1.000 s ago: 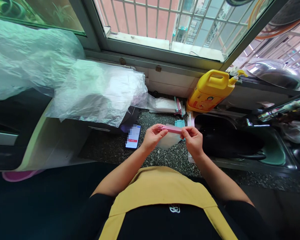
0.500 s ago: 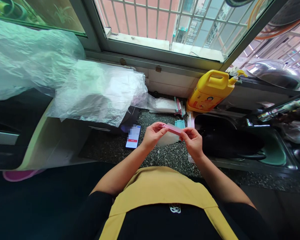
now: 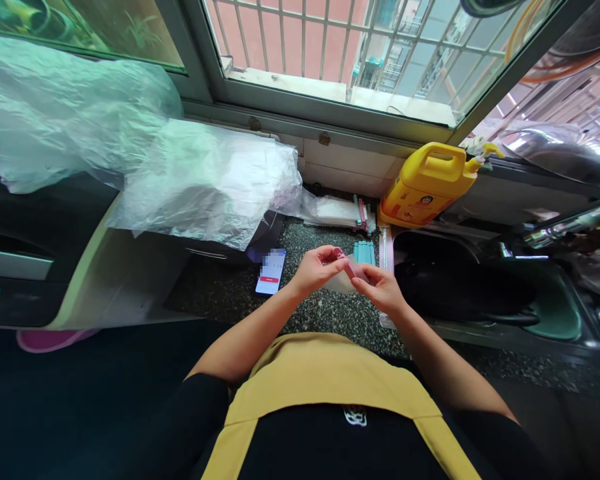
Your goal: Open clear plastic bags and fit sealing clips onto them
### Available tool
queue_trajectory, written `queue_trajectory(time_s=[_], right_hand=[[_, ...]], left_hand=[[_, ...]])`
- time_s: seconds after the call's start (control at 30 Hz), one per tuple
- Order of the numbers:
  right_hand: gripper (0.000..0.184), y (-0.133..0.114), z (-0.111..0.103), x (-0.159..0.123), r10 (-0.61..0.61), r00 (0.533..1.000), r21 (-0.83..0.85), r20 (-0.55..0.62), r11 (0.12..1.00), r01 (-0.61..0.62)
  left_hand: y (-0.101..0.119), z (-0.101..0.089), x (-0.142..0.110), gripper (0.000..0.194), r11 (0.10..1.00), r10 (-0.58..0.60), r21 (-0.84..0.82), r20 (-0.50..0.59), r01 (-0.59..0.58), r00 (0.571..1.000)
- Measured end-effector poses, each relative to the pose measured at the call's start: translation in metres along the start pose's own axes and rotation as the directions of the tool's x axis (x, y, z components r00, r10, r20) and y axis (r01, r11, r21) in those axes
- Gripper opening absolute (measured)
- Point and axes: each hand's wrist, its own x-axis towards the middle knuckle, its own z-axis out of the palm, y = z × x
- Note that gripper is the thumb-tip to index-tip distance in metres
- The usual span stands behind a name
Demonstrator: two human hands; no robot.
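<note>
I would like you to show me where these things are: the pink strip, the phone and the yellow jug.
Pink strip [image 3: 349, 268]: head view, on its visible middle.
Phone [image 3: 271, 273]: head view, on its lit screen.
Yellow jug [image 3: 420, 187]: head view, on its body.

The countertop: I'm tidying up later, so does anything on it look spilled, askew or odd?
I see no spill. The phone, lying face up with its screen lit left of the left hand, seems slightly out of place, since a sink is set in the same countertop.
</note>
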Motion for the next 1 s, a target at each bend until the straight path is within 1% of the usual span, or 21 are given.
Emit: queue_trajectory(time_s=[0.17,0.27,0.37,0.47,0.67,1.0], right_hand=[[0.038,-0.004,0.006,-0.001,0.085,0.996,0.068,0.012,0.994,-0.085],[0.038,-0.007,0.012,-0.001,0.122,0.993,0.121,0.007,0.985,-0.122],[0.038,-0.008,0.018,-0.003,0.143,0.99,0.171,-0.019,0.976,-0.137],[0.038,-0.007,0.024,-0.004,0.163,0.987,0.203,-0.01,0.966,-0.157],[0.035,-0.004,0.032,-0.006,0.185,0.983,0.246,0.006,0.952,-0.181],[0.033,-0.004,0.037,-0.006,0.22,0.975,0.257,-0.018,0.944,-0.208]], left_hand=[[0.003,-0.001,0.001,0.027,0.999,0.01,0.04,0.034,-0.011,0.999],[0.004,-0.001,0.002,0.028,0.999,0.002,0.043,0.036,-0.003,0.999],[0.002,-0.001,0.002,0.03,0.999,-0.011,0.035,0.005,0.011,1.0],[-0.002,-0.002,0.001,0.031,0.999,-0.024,0.032,-0.017,0.025,1.0],[-0.004,-0.006,0.001,0.03,0.997,-0.043,0.069,-0.012,0.043,0.999],[-0.005,-0.01,0.001,0.032,0.987,-0.066,0.149,0.002,0.065,0.998]])
